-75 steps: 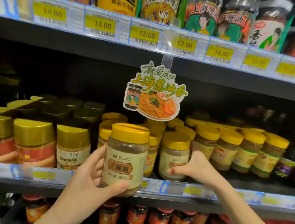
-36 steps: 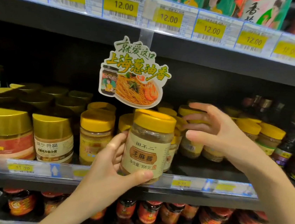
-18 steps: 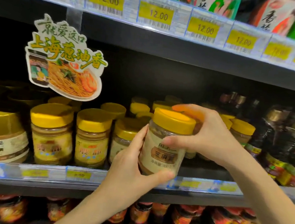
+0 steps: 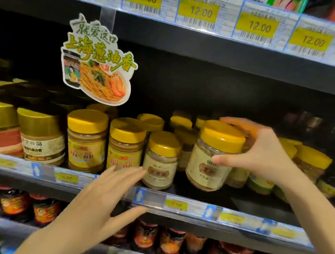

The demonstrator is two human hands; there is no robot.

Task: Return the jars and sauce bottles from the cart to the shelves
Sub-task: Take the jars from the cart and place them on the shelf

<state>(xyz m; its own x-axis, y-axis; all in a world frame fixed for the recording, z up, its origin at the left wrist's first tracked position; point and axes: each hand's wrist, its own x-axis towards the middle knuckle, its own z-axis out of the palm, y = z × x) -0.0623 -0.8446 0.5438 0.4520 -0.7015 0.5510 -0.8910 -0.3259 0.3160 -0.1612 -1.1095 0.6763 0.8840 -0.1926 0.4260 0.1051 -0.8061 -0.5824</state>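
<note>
The sesame-paste jar [image 4: 210, 161], with a yellow lid and a cream label, hangs slightly tilted over the front edge of the middle shelf [image 4: 253, 206]. Whether its base touches the shelf floor cannot be told. The right hand [image 4: 263, 156] grips it high, with the thumb across the front of the label and the fingers curled behind the lid.

Just beside it to the left stands a matching jar [image 4: 159, 161], and more yellow-lidded jars [image 4: 310, 164] sit behind the hand towards the right end. The gap between them looks like the slot meant for it.

To place it well, the person should likely bring the jar upright, set its base flat and slide it back, label facing out, without nudging the neighbour.

The left hand [image 4: 104, 199] is flat with its fingers spread, holding nothing, in front of the price rail [image 4: 174, 204]. It could steady the matching jar.
</note>
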